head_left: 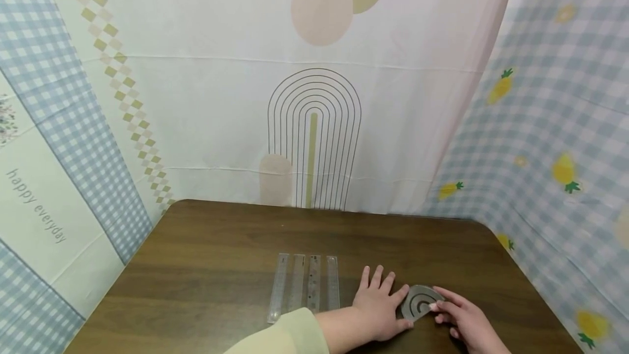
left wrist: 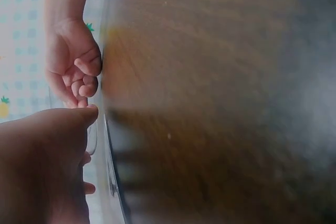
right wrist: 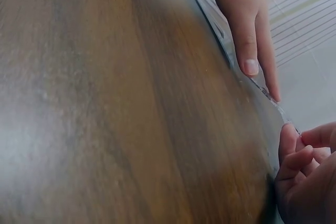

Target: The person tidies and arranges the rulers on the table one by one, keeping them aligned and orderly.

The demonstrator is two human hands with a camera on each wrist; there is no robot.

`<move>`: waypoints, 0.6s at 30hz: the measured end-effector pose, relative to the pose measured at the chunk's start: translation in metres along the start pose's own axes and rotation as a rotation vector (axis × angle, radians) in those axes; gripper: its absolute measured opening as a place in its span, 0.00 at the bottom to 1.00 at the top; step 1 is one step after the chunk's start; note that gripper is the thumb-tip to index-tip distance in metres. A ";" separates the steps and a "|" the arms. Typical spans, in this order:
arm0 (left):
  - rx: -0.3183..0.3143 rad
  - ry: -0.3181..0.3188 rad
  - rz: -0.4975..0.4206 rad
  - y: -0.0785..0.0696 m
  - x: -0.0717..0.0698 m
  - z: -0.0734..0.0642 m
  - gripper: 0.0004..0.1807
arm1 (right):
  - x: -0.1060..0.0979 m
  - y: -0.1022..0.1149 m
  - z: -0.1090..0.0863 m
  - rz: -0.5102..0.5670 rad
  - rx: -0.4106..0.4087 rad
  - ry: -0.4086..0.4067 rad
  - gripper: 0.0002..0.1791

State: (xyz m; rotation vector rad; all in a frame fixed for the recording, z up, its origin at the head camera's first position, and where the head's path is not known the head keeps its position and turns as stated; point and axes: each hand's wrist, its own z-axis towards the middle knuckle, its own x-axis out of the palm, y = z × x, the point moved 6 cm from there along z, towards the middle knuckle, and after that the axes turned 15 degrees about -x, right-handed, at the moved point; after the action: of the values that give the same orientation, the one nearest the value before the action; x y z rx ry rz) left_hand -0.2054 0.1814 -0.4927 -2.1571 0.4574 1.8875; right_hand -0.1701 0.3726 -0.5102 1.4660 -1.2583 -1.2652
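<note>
A clear half-round protractor with curved slots lies on the table at the right, tilted in the head view. My right hand pinches its right side, thumb on the face and index finger along the edge. My left hand rests on the table with spread, straight fingers; its thumb and index finger touch the protractor's left edge. Seen edge-on in the right wrist view, the protractor is a thin line between both hands. To the left of my left hand, several clear rulers lie side by side.
The brown wooden table has rounded far corners. A patterned white cloth hangs behind it, and checked cloths hang at the left and right. My left forearm crosses in front of the rulers' near ends.
</note>
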 end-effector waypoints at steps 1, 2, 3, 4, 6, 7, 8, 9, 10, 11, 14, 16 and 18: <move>0.000 -0.001 0.005 -0.001 0.001 0.001 0.39 | -0.001 0.000 0.000 0.000 -0.001 -0.001 0.31; -0.001 -0.003 0.011 -0.003 0.002 0.001 0.39 | -0.002 -0.001 -0.001 0.000 -0.001 -0.003 0.31; -0.001 -0.005 0.016 -0.004 0.003 0.002 0.39 | -0.003 -0.001 -0.001 0.001 -0.007 -0.003 0.31; -0.002 -0.007 0.024 -0.006 0.004 0.003 0.39 | -0.004 -0.001 -0.001 0.002 -0.011 -0.001 0.30; -0.002 -0.009 0.031 -0.008 0.005 0.004 0.39 | -0.006 -0.003 -0.001 0.008 -0.011 -0.002 0.30; -0.002 -0.008 0.033 -0.009 0.005 0.005 0.39 | -0.006 -0.003 -0.001 0.009 -0.011 -0.001 0.30; -0.001 -0.005 0.031 -0.010 0.006 0.005 0.39 | -0.007 -0.004 -0.001 0.012 -0.015 0.003 0.30; 0.002 -0.001 0.028 -0.011 0.006 0.006 0.39 | -0.007 -0.004 -0.001 0.016 -0.014 0.002 0.30; 0.004 0.004 0.024 -0.012 0.006 0.006 0.39 | -0.008 -0.005 -0.001 0.018 -0.008 0.000 0.30; 0.006 0.009 0.019 -0.012 0.006 0.006 0.39 | -0.008 -0.006 -0.001 0.021 -0.002 -0.002 0.30; 0.009 0.022 0.008 -0.013 0.007 0.007 0.39 | -0.009 -0.006 -0.002 0.030 -0.008 0.003 0.30; 0.007 0.022 0.005 -0.014 0.007 0.007 0.39 | -0.009 -0.006 -0.002 0.034 -0.006 0.002 0.30; 0.003 0.020 0.004 -0.014 0.007 0.008 0.39 | -0.009 -0.005 -0.002 0.036 -0.014 0.007 0.30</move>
State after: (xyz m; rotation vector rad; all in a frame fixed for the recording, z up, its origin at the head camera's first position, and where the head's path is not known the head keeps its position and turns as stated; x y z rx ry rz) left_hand -0.2064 0.1972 -0.5010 -2.1762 0.4683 1.8675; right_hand -0.1671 0.3819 -0.5135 1.4309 -1.2633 -1.2414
